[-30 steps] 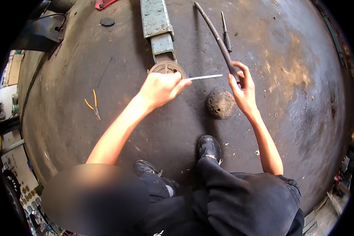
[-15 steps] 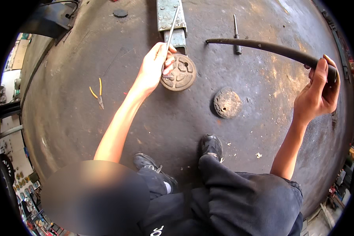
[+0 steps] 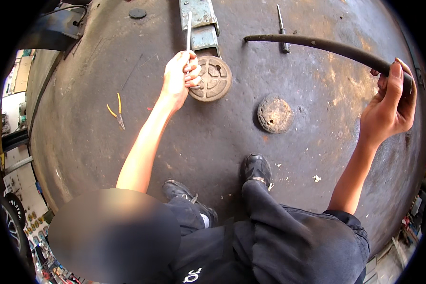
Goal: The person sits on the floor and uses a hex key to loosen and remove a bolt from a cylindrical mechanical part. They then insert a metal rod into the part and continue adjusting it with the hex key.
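Note:
My left hand (image 3: 177,78) is closed around a thin bright metal rod (image 3: 189,31). The rod points away from me, over a blue-green steel lift arm (image 3: 199,16); its lower end is mostly hidden in my fist. Right beside those fingers is a round, ribbed rubber pad (image 3: 217,78) at the end of the arm. At the right, my right hand (image 3: 388,104) grips the near end of a long, dark, curved tube (image 3: 326,44) that looks like a rubber hose. Its far end reaches left, past a screwdriver (image 3: 282,31) on the floor.
A second round pad (image 3: 275,113), worn and dusty, lies on the dark floor ahead of my feet. Yellow-handled pliers (image 3: 117,112) lie at the left, and a small black disc (image 3: 137,13) farther off. A dark steel structure (image 3: 57,28) stands at the far left.
The rod in my left hand has swung from leaning right to pointing nearly straight ahead. My right hand still holds the tube, slightly farther right. The whole view has shifted a little.

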Motion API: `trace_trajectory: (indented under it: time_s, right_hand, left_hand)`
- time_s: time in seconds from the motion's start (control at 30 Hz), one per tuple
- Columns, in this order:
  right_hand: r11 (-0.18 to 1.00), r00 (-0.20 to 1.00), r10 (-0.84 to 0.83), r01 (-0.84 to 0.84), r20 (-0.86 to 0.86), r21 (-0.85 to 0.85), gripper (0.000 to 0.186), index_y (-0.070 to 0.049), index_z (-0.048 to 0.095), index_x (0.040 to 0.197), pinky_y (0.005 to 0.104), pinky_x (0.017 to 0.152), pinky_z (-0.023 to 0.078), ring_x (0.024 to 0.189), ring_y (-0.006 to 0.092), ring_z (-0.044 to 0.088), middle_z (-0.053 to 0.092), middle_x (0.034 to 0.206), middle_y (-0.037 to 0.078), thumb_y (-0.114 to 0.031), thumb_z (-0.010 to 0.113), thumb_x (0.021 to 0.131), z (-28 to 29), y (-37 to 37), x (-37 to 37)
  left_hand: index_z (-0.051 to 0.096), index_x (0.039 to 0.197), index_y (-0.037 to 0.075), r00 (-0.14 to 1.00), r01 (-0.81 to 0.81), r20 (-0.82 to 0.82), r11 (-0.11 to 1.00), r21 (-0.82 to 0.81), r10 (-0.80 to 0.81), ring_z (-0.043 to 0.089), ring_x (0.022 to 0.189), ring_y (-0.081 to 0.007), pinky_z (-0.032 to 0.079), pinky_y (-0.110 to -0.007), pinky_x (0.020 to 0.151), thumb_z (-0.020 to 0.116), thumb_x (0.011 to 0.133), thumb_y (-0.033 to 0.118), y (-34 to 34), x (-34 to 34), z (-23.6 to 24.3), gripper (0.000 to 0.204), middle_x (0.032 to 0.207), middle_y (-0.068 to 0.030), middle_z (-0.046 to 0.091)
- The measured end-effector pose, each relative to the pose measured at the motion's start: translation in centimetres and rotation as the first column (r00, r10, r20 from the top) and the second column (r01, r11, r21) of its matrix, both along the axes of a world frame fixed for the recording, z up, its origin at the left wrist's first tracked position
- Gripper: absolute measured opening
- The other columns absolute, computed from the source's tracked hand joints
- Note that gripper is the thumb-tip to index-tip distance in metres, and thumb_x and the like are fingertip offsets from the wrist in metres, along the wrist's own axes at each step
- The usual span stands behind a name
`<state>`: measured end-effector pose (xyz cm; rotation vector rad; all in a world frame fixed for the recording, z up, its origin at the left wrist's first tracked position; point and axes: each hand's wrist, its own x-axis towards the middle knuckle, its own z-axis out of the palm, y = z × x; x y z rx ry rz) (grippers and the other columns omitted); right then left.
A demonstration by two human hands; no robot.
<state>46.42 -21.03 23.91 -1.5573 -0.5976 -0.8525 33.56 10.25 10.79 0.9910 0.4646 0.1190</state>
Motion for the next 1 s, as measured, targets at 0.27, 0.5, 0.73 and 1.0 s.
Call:
trace_trajectory:
  time_s: [0.27, 0.5, 0.73, 1.0]
  right_hand:
    - [0.999, 0.999, 0.031, -0.031, 0.013, -0.025, 0.018, 0.003, 0.072, 0.103, 0.0273, 0.066, 0.055, 0.068, 0.0104, 0.061, 0.067, 0.078, 0.008, -0.012, 0.070, 0.094, -0.3, -1.2, 0.5]
    - [0.991, 0.992, 0.126, -0.125, 0.020, -0.043, 0.016, 0.002, 0.072, 0.105, 0.0278, 0.067, 0.055, 0.069, 0.0106, 0.062, 0.069, 0.083, 0.008, -0.011, 0.069, 0.095, -0.2, -0.9, 0.5]
    - [0.955, 0.969, 0.247, -0.245, -0.012, -0.165, 0.017, -0.002, 0.072, 0.109, 0.0278, 0.076, 0.060, 0.081, 0.0155, 0.070, 0.071, 0.112, 0.015, -0.011, 0.067, 0.096, -0.5, -2.4, 2.3]
    - [0.935, 0.949, 0.316, -0.310, 0.005, -0.172, 0.020, -0.004, 0.068, 0.115, 0.0219, 0.083, 0.048, 0.091, 0.0091, 0.060, 0.069, 0.107, 0.008, -0.017, 0.064, 0.100, -2.9, 1.4, 1.4]
  left_hand:
    - [0.051, 0.101, 0.009, 0.991, -0.028, -0.116, 0.959, 0.281, 0.063, 0.029, 0.057, -0.0025, 0.024, -0.019, 0.046, 0.046, 0.107, 0.028, -0.2, 0.4, -0.6, 0.021, 0.073, 0.0063, 0.033]
    - [0.051, 0.104, 0.007, 0.991, 0.060, -0.134, 0.928, 0.367, -0.011, 0.028, 0.057, -0.0025, 0.023, -0.020, 0.046, 0.047, 0.107, 0.028, -1.4, 0.9, -0.1, 0.022, 0.074, 0.0067, 0.034]
    - [0.052, 0.101, 0.005, 0.977, -0.029, -0.188, 0.939, 0.342, 0.098, 0.030, 0.052, -0.0024, 0.022, -0.021, 0.043, 0.047, 0.107, 0.025, -2.7, 2.0, -0.2, 0.021, 0.071, 0.0056, 0.036]
    - [0.053, 0.098, 0.005, 0.988, 0.092, -0.153, 0.652, 0.753, 0.036, 0.035, 0.050, -0.0023, 0.029, -0.023, 0.043, 0.044, 0.107, 0.023, -1.6, 1.7, -3.2, 0.023, 0.067, 0.0070, 0.038]
